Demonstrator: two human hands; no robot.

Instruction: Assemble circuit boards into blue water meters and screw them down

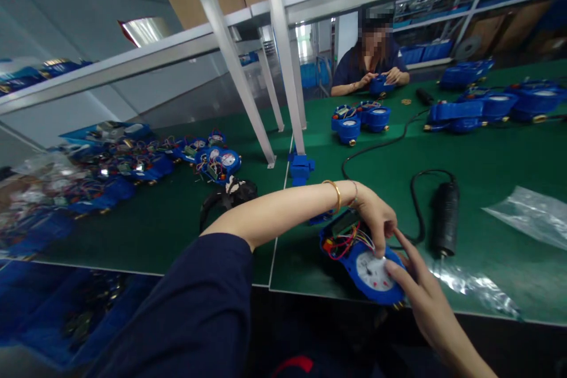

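Note:
A blue water meter point(376, 292) with a white round dial lies at the bench's front edge, its open upper compartment showing coloured wires point(348, 242) and a circuit board. My left hand point(374, 212) reaches over it from the left, fingers bent, one fingertip on the dial's upper edge. What else the left fingers hold, if anything, is hidden. My right hand point(420, 283) grips the meter's right side, with its thumb on the dial and a forefinger stretched toward the left hand.
A black corded electric screwdriver point(445, 218) lies right of the meter, near clear plastic bags point(531, 212). More blue meters point(348, 127) stand behind, and a pile point(133, 159) of them is at left. White shelf posts point(283, 53) rise mid-bench. A co-worker point(372, 59) sits opposite, handling a meter.

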